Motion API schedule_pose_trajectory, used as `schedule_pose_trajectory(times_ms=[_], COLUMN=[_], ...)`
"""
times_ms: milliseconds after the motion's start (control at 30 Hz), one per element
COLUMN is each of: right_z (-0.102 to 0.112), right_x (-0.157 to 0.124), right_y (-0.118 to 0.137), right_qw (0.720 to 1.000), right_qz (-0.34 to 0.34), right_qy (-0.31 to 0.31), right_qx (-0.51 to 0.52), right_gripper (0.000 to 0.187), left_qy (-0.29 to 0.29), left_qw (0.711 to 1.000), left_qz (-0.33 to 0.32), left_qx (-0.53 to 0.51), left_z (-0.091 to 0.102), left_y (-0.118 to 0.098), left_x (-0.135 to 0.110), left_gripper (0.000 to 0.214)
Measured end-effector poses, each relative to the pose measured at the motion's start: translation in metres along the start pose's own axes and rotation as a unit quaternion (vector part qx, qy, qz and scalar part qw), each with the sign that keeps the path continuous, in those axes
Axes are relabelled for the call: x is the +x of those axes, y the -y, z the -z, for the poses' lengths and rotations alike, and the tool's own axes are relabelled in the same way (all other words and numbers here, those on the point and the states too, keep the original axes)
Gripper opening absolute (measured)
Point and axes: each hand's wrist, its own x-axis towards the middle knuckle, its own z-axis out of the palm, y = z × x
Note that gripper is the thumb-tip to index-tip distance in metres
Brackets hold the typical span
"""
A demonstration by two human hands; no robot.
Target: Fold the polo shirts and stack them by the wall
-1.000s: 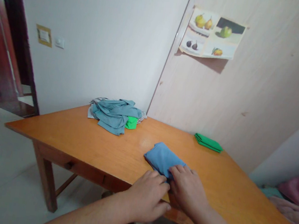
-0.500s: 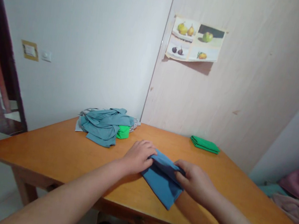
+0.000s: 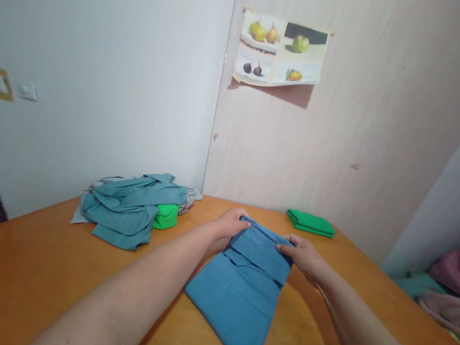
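A folded blue cloth garment (image 3: 237, 289) slants across the near part of the wooden table, its lower corner toward me. My left hand (image 3: 232, 224) pinches its far left corner. At the far right corner my right hand (image 3: 298, 253) grips the edge between thumb and fingers. The far edge is lifted between both hands, and a folded flap with an open slit crosses the middle of the cloth. What kind of garment it is, I cannot tell.
On the table (image 3: 152, 274), a heap of grey-green clothes (image 3: 126, 205) lies at the left with a bright green cloth (image 3: 166, 216) under it. A folded green cloth (image 3: 311, 223) rests at the back right. Fruit pictures (image 3: 281, 51) hang on the wall.
The blue garment now shows a longer, flatter surface, reaching closer to me. Both hands have moved to its far edge and raised it. The view has turned right.
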Motion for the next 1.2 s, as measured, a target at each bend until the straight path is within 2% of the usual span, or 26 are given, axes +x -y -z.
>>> schedule_pose_trajectory(times_ms=[133,233,367,500,567,667,733,800,900,1033,1133,1200], right_z=[-0.007,-0.010,-0.009,-0.010,-0.011,-0.012,-0.011,-0.007,0.001,0.003,-0.004,-0.009], right_x=[0.017,0.022,0.022,0.020,0.019,0.017,0.016,0.017,0.022,0.033,0.043,0.050], right_y=[-0.031,-0.045,-0.053,-0.054,-0.053,-0.048,-0.044,-0.039,-0.029,-0.012,0.001,0.007], right_qw=[0.999,0.997,0.994,0.992,0.990,0.987,0.984,0.988,0.996,0.973,0.962,0.959], right_qz=[-0.034,-0.036,-0.039,-0.045,-0.049,-0.069,-0.088,-0.098,-0.078,-0.065,-0.067,-0.072], right_qy=[-0.018,-0.022,-0.014,-0.003,-0.005,-0.007,-0.001,0.008,0.018,0.051,0.085,0.102], right_qx=[0.026,0.058,0.102,0.120,0.129,0.145,0.152,0.119,-0.029,-0.213,-0.251,-0.254], right_gripper=[0.028,0.030,0.035,0.036,0.035,0.035,0.036,0.036,0.031,0.028,0.027,0.026], left_qy=[0.020,0.060,0.098,0.212,0.238,0.184,0.144,0.127,0.123,0.109,0.054,0.021], left_qw=[0.998,0.995,0.990,0.966,0.963,0.981,0.969,0.953,0.943,0.948,0.963,0.967], left_qz=[0.055,0.076,0.077,0.059,0.040,0.017,0.014,0.017,0.023,0.015,-0.018,-0.061], left_qx=[-0.015,-0.034,-0.061,-0.133,-0.117,0.063,0.200,0.275,0.308,0.299,0.264,0.246], left_z=[-0.016,-0.018,-0.010,0.000,0.004,0.008,0.009,0.008,0.006,0.004,0.007,0.010], left_y=[0.027,0.040,0.044,0.042,0.040,0.036,0.031,0.027,0.024,0.028,0.029,0.024], left_x=[0.016,0.017,0.012,0.003,-0.003,-0.014,-0.021,-0.027,-0.033,-0.034,-0.036,-0.042], left_gripper=[0.020,0.030,0.040,0.050,0.056,0.062,0.064,0.066,0.070,0.070,0.055,0.038])
